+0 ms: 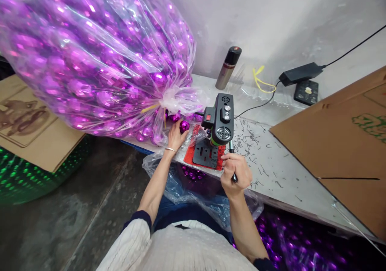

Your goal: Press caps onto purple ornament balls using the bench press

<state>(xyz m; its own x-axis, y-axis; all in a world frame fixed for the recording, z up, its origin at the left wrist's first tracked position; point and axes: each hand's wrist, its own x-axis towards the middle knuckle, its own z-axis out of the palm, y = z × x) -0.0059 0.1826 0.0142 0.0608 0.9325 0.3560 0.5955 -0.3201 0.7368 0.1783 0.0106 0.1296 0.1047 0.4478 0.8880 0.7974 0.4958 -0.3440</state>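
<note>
My left hand (175, 137) has its fingers round a small shiny purple mirror ball (184, 126), just left of a black hand press (223, 116). Closed in a fist, my right hand (237, 173) grips the press's lever handle (234, 178). The press has a red switch (208, 117), silver buttons and a slotted black base plate (205, 153), which stands on a red mat (189, 157). Behind my left hand lies a large tied clear bag (120, 62) packed with purple mirror balls. What is under the press head is mostly hidden.
Short dark bits are scattered over the white table (271, 158). A spray can (228, 68), a yellow tie (263, 85) and a black power adapter (300, 74) are by the wall. Cardboard (340, 142) stands right. More purple balls (193, 174) hang below the table edge.
</note>
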